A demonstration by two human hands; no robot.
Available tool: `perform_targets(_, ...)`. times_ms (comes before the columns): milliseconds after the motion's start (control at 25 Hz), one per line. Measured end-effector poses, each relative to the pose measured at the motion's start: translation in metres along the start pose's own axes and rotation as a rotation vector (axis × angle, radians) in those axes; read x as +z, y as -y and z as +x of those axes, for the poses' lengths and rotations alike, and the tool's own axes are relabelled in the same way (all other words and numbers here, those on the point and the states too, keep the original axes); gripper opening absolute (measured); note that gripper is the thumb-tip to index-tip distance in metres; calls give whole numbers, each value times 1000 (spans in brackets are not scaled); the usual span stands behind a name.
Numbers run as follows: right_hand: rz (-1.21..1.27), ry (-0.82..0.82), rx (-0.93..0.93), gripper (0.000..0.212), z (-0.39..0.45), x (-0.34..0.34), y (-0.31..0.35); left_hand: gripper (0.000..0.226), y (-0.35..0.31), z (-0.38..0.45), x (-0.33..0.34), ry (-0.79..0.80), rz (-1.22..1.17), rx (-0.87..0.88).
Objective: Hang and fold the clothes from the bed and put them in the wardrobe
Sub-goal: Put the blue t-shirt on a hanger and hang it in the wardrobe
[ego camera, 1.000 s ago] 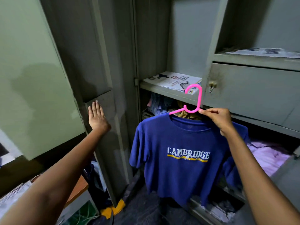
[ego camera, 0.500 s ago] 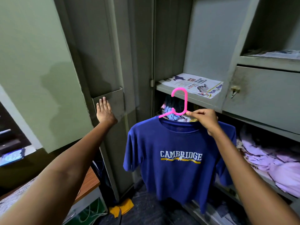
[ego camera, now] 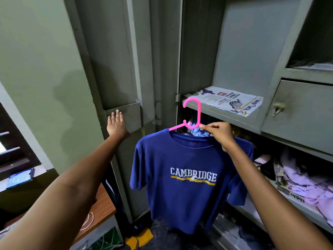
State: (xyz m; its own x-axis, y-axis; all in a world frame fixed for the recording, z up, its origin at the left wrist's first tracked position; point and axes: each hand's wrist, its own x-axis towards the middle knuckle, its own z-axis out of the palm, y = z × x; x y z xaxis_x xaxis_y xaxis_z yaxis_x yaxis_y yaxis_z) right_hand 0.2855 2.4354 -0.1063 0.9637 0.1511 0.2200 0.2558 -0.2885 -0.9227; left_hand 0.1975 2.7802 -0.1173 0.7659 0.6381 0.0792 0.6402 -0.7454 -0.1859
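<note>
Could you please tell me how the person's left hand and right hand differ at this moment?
The left hand lies flat with straight fingers against the wardrobe door; the right hand has curled fingers pinching the pink hanger. The left hand carries nothing; the right hand holds up the blue T-shirt on that hanger. Both are bare and reach forward toward the wardrobe.

my view has swung left: the wardrobe door (ego camera: 115, 69) fills more of it, my right hand (ego camera: 219, 134) has turned the pink hanger (ego camera: 191, 114) hook leftward.
</note>
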Motion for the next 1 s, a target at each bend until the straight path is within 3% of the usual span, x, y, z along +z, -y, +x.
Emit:
perform_targets(560,-85,-74,40,24,0,8,2,80,-30,-10,-19,18,-69,1)
perform_targets(640,-63,-84,48,24,-3,2,1,70,-51,-17,-33,-54,-346,228)
perform_targets(720,-57,-115,58,23,-6,-8,2,56,-76,-32,-49,5,-668,596)
perform_targets(800,-78,-185,74,26,-9,-23,3,46,-102,-47,-59,71,-719,860)
perform_targets(880,-109,-261,100,31,-11,-40,5,37,-129,-53,-62,-60,-710,951)
perform_targets(1000,-132,-386,105,36,-18,-76,8,24,-171,-63,-75,-240,-883,1000)
